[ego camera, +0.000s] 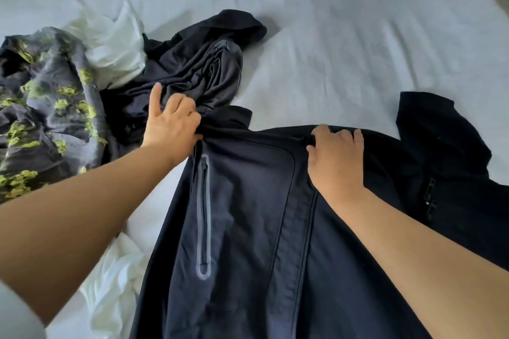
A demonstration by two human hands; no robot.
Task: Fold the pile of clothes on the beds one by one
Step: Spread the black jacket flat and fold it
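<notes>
From the head camera, a dark navy jacket (248,215) lies spread across the bed (358,36), its front up, with a grey-edged zip pocket (203,217) running down the near-left panel. It sits in the middle of the sheet, probably because the flat open stretch gives room to square it before folding.

The left hand (172,124) pinches the jacket's far-left edge, near where collar and shoulder bunch up; its index finger sticks up free while thumb and the other fingers close on the cloth. The right hand (337,157) curls its fingers over the far edge of the jacket further right, gripping a fold of fabric. Holding the same edge at two spaced points looks meant to pull the cloth taut and keep the line straight.

The rest of the pile waits at the left, out of the way: a crumpled dark garment (198,63) touching the jacket's collar, a patterned grey and yellow-green piece (49,107), and white cloth (110,47) behind them. More white cloth (115,283) lies at the near left, partly under the jacket.
</notes>
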